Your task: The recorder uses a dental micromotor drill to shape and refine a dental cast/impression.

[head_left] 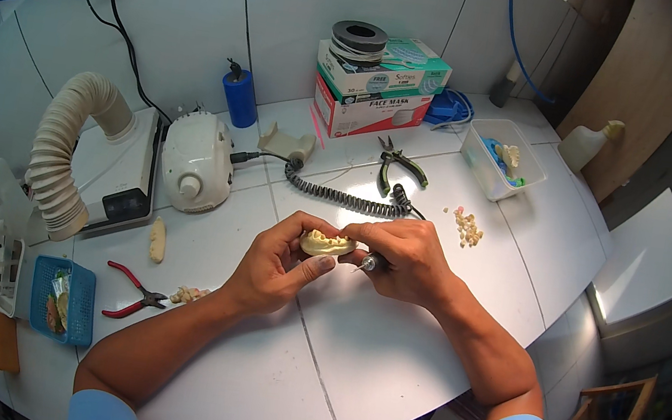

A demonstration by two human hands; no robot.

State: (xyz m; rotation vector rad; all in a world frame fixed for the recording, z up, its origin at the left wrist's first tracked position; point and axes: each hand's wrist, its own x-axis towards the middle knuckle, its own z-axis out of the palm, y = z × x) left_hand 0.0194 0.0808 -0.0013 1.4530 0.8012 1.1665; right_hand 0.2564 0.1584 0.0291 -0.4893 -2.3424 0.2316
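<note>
A yellowish dental cast [322, 244] with tooth-like bumps along its top is held in my left hand [272, 261], thumb in front and fingers behind. My right hand [411, 260] grips a dark rotary handpiece [375, 263] whose thin metal bur points left, below the cast's right end. Fingers of the right hand also reach over to the cast's upper right edge. From the handpiece area a black coiled cord [346, 201] leads to the white motor control box [196, 161]. Several small loose artificial teeth [468, 228] lie beyond my right hand.
Green-handled pliers [394, 167] lie behind the hands; red-handled cutters [134, 295] lie left of my forearm, near more small pieces [188, 296]. A ribbed hose [68, 144], blue basket [64, 300], stacked mask boxes [373, 107] and clear tub [503, 161] stand around the white tiled table.
</note>
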